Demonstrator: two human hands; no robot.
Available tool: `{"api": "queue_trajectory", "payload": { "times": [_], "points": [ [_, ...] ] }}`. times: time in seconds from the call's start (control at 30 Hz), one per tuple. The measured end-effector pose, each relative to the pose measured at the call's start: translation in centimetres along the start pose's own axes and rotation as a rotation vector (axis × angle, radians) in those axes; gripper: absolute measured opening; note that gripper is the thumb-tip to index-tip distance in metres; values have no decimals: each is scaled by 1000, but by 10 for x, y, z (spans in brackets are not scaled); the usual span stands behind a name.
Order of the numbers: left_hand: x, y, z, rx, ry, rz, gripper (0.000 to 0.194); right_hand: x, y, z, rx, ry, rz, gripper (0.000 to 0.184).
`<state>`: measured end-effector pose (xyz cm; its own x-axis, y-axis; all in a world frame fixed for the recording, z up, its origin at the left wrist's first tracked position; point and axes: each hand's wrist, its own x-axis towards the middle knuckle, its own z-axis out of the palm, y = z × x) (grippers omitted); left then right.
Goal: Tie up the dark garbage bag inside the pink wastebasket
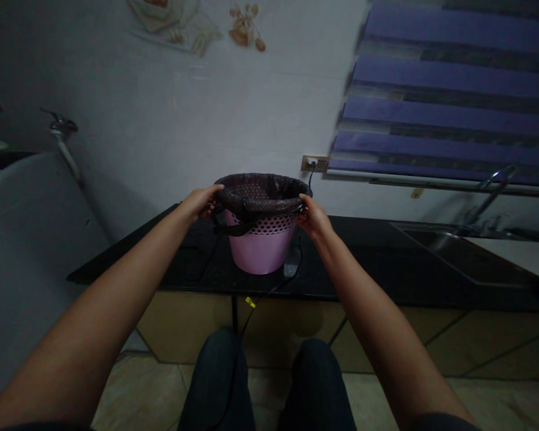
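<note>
The wall (170, 120) fills the upper half of your view, pale and plain, with a small dried-flower decoration (246, 27) at 12 o'clock. At 2 o'clock hangs the window blind (449, 90), striped purple and dark. Below it the black counter (377, 263) runs across the middle, from 9 o'clock to 3 o'clock, and the sink (458, 251) is set into it at 3 o'clock, with a tap (494, 185) rising just behind.

At 9 o'clock stands a large pale appliance (22, 239), with a pipe (65, 143) on the wall above it. Your knees (269, 383) in dark trousers show at 6 o'clock, over the tiled floor (135, 389).

The pink bin (260, 242) stands on the counter at the centre of the view, upright, with a perforated upper band. A dark bin bag (263, 194) lines it and folds over the rim. Your left hand (201, 203) grips the rim at the bin's 9 o'clock side, fingers curled over the bag's edge. Your right hand (313, 216) grips the rim at its 3 o'clock side the same way, closed on bag and rim together.

A wall socket (314, 163) sits just behind the bin at 1 o'clock, with a black cable (269, 290) trailing down past the bin and off the counter's front edge. A small yellow tag (250, 302) hangs on the cable at 6 o'clock.
</note>
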<state>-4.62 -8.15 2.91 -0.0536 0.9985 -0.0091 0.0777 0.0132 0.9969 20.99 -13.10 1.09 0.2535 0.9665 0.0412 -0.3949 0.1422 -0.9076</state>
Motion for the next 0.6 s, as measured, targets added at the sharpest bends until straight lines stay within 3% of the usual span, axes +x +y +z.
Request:
{"api": "queue_trajectory", "payload": {
  "times": [0.33,0.6],
  "points": [
    [7,0,3,-66,13,-50,29,1,1,1,30,11,11,29],
    [8,-1,3,-80,18,-43,29,-4,0,-2,34,-44,75,41]
  ]
}}
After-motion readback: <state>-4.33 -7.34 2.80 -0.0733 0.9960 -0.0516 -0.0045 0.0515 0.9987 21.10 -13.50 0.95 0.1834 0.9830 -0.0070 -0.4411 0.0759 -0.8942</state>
